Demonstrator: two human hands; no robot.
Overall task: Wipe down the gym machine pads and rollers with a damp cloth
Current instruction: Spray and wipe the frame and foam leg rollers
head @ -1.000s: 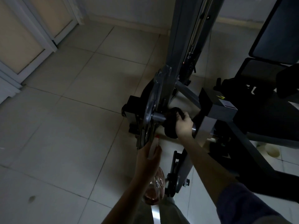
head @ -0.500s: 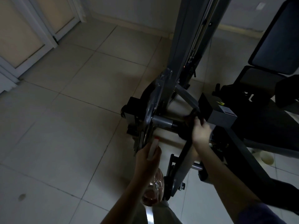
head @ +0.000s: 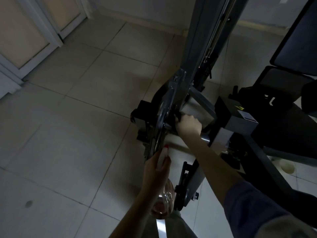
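My right hand [head: 188, 125] is closed around a dark cloth [head: 178, 117] and presses it against the horizontal bar of the grey gym machine [head: 197, 54], right beside the round metal plate [head: 163, 114]. Bare steel of the bar [head: 205, 137] shows to the right of my wrist. My left hand [head: 157, 169] grips a clear spray bottle [head: 163, 205] with a white, red-tipped nozzle, held low near the machine's foot. The dark seat pad [head: 281, 85] and back pad [head: 298, 40] sit at the right.
The room is dim with a pale tiled floor [head: 77, 134] open to the left. White-framed doors [head: 30, 31] stand at the far left. The machine's dark base frame [head: 267, 160] runs down to the right. A small pale round object [head: 286, 166] lies on the floor under it.
My right hand slid with the cloth to the right along the bar, then back left to the plate end. The left hand with the bottle stayed almost still.
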